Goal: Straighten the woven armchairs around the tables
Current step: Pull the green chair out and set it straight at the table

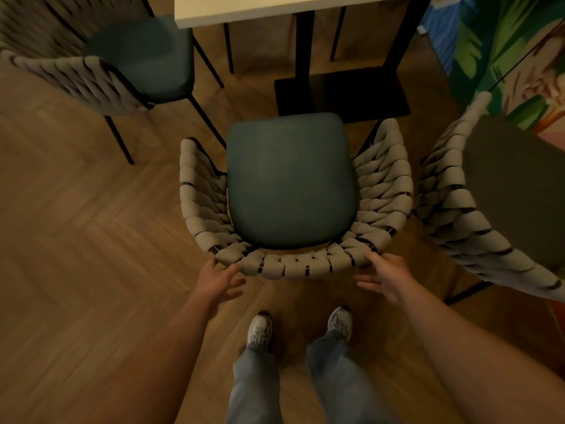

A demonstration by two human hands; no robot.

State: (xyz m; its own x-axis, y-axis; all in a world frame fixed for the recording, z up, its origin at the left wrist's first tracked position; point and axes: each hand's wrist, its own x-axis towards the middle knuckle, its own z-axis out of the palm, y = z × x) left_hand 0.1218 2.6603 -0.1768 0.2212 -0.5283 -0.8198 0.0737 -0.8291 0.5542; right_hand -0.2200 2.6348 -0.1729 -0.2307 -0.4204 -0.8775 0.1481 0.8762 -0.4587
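A beige woven armchair with a dark teal seat cushion (pixel 290 182) stands on the herringbone wood floor (pixel 91 224), its seat facing the white worktop (pixel 275 9) just beyond it. The left hand (pixel 220 281) and right hand (pixel 386 276) are at this armchair's curved back rim. Each grip is wide, the fingers loose and spread, holding nothing. A second woven armchair (pixel 76 78) stands beyond its left arm, and a third woven armchair (pixel 443 194) just beside its right arm.
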